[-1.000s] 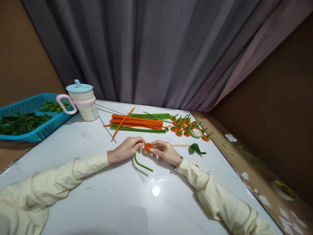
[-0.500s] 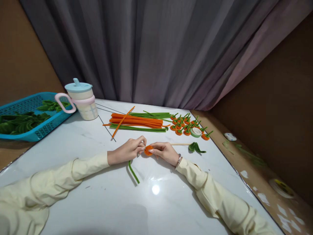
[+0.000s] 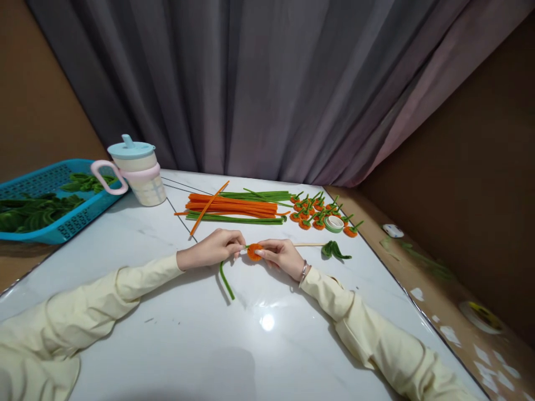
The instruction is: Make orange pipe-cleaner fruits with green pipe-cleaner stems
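- Glossy white marbled desk [image 3: 167, 348]: our stemmed fuzzy-orange discs [image 3: 319, 207] seem finished.
- Near its middle, our left hand [image 3: 214, 247] pinches a bent fuzzy-green strand [image 3: 226, 281]; our right hand [image 3: 285, 257] pinches a round fuzzy-orange piece [image 3: 253, 252], seemingly unfinished.
- Straight fuzzy-orange strands [image 3: 238, 207] lie unworked.

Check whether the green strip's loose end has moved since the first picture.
Yes. Judged against the orange bundle, the loose end of the green strip by the left hand has moved to the left.

White table [image 3: 175, 345]: lidded cup [image 3: 145, 179], orange pipe cleaners [image 3: 234, 206], green pipe cleaners [image 3: 234, 219], pumpkin shapes [image 3: 319, 207].
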A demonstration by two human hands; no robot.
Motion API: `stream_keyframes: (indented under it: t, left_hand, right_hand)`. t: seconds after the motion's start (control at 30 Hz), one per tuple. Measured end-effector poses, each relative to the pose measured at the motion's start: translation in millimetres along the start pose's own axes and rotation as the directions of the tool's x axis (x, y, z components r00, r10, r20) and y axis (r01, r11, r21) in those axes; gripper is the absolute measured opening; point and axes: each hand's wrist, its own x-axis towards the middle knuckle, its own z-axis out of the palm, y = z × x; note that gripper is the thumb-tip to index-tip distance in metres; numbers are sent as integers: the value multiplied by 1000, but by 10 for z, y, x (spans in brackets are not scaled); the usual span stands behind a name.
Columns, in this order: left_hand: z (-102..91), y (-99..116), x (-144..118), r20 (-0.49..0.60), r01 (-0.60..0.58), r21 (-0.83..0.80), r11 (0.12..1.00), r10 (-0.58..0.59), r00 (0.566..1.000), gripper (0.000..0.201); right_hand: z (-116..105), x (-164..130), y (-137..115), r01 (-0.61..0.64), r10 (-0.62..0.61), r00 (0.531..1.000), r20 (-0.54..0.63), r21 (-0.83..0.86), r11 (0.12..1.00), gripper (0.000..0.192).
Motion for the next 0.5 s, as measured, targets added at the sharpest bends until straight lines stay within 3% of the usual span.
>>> stream_keyframes:
  t: [0.27,0.5]
  left_hand:
    - [9,0,-2,37,-28,14,1000,27,999,13]
    - [25,29,6,162,83,-257,963,-42,986,18]
  right_hand:
    - [0,-8,-22,36,-32,999,38,-117,992,39]
    - [44,-8,-77,138,-125,990,64,-291,947,33]
